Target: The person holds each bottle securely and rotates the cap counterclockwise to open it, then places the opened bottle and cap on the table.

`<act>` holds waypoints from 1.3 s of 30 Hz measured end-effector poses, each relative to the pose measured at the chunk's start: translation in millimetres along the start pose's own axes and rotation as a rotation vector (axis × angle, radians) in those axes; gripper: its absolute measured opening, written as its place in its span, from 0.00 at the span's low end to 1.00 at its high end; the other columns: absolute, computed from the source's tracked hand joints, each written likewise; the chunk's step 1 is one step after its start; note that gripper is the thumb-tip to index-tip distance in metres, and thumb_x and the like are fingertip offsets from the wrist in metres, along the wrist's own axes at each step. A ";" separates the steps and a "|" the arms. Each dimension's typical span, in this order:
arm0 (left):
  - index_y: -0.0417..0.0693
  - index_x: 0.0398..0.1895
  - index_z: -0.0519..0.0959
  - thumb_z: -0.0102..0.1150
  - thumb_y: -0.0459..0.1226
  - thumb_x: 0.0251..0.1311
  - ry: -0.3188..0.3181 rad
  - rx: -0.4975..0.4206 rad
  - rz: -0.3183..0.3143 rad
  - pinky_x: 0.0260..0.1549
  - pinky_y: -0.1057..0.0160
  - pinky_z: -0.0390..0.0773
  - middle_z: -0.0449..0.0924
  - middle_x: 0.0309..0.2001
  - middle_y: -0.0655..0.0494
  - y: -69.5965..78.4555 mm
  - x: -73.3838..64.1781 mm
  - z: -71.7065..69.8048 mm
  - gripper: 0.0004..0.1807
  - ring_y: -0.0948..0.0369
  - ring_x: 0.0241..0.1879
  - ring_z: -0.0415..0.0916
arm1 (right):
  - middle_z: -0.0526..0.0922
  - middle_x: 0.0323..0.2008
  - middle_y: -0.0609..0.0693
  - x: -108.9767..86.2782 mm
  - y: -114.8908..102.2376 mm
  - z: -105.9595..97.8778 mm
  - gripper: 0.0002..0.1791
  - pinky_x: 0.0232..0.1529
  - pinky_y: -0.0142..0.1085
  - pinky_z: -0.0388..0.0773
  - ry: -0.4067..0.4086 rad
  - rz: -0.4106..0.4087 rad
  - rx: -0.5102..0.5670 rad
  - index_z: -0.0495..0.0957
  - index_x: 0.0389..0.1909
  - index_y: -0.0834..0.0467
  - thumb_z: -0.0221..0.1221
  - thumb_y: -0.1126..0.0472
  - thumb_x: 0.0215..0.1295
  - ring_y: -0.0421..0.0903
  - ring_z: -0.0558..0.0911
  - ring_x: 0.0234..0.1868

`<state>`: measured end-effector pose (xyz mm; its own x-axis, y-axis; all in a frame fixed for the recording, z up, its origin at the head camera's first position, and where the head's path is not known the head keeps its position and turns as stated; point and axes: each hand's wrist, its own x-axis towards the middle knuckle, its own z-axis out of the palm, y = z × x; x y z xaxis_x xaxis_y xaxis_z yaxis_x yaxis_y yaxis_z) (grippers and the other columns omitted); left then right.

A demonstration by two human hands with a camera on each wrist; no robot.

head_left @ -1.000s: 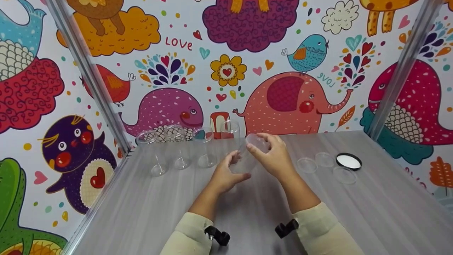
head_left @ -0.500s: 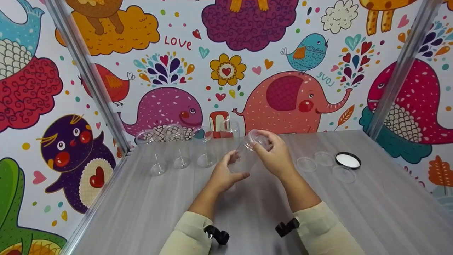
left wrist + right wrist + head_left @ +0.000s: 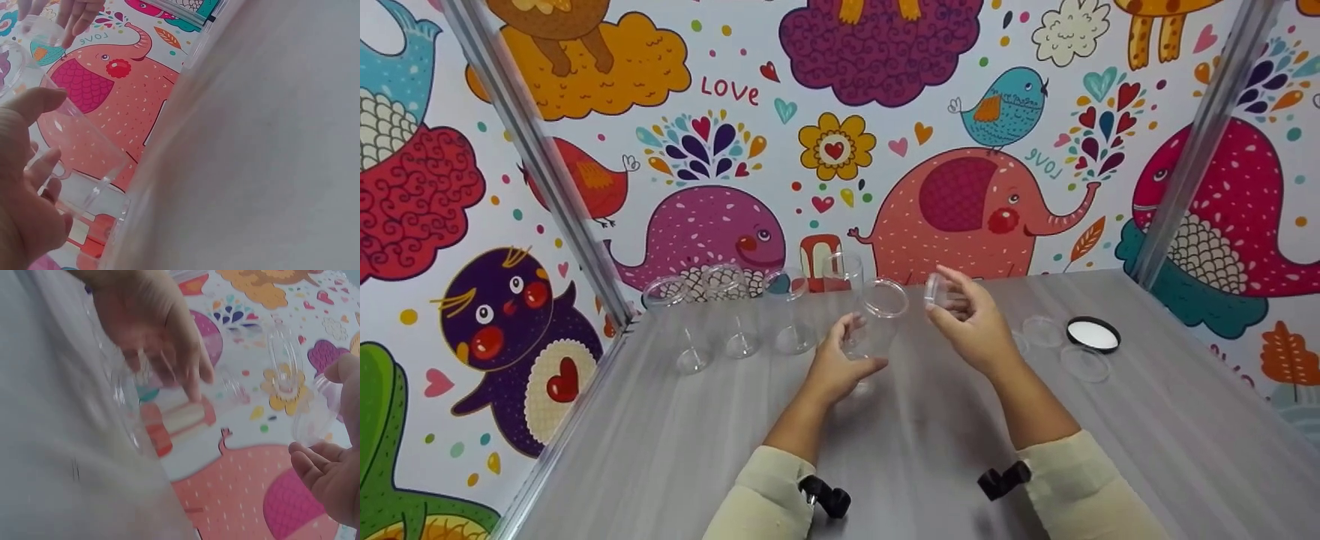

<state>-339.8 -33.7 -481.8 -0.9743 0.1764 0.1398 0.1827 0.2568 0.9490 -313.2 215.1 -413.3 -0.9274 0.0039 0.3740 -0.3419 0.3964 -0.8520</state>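
Observation:
In the head view my left hand (image 3: 840,367) grips a clear plastic jar (image 3: 883,330) around its side, its round mouth uncovered and tilted up. Between the thumb and fingers of my right hand (image 3: 976,322) is a clear round lid (image 3: 932,291), held on edge just right of the jar's mouth and apart from it. The left wrist view shows the jar's clear wall (image 3: 84,135) in the curled fingers. In the right wrist view the pinched lid (image 3: 315,419) faces the jar's rim (image 3: 286,360).
Several clear jars stand in a row at the back left, one jar (image 3: 793,315) among them. On the right lie clear lids (image 3: 1085,365) and a black-rimmed white disc (image 3: 1093,334). A patterned wall (image 3: 825,45) and metal posts (image 3: 536,142) bound the grey table (image 3: 660,450).
The lid has come away from the jar's mouth, moving right with my right hand. The left hand keeps its grip on the jar, which now tilts less.

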 end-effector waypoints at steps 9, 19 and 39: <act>0.63 0.79 0.66 0.83 0.50 0.52 0.010 0.079 -0.061 0.77 0.38 0.70 0.69 0.77 0.54 1.8 13.7 18.6 0.52 0.49 0.79 0.66 | 0.69 0.69 0.58 -13.5 30.3 -51.7 0.41 0.57 0.46 0.89 -0.024 0.182 -0.026 0.58 0.75 0.46 0.70 0.49 0.69 0.58 0.83 0.63; 0.54 0.81 0.63 0.81 0.46 0.57 0.042 -0.022 -0.130 0.81 0.42 0.66 0.69 0.79 0.52 0.6 42.5 35.8 0.50 0.48 0.83 0.61 | 0.77 0.71 0.65 -29.3 71.0 -108.1 0.43 0.64 0.56 0.85 -0.175 0.273 -0.287 0.69 0.78 0.49 0.69 0.38 0.67 0.65 0.77 0.72; 0.46 0.83 0.62 0.77 0.42 0.63 0.122 -0.087 -0.134 0.83 0.46 0.62 0.65 0.82 0.46 -17.7 74.0 71.4 0.48 0.46 0.84 0.60 | 0.72 0.72 0.74 -39.4 117.0 -137.4 0.52 0.69 0.68 0.75 -0.286 0.385 -0.497 0.65 0.80 0.64 0.75 0.44 0.62 0.72 0.75 0.70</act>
<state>-405.8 42.6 -508.4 -0.9989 0.0278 0.0384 0.0429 0.1860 0.9816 -295.9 387.5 -477.4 -0.9958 0.0136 -0.0908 0.0664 0.7897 -0.6099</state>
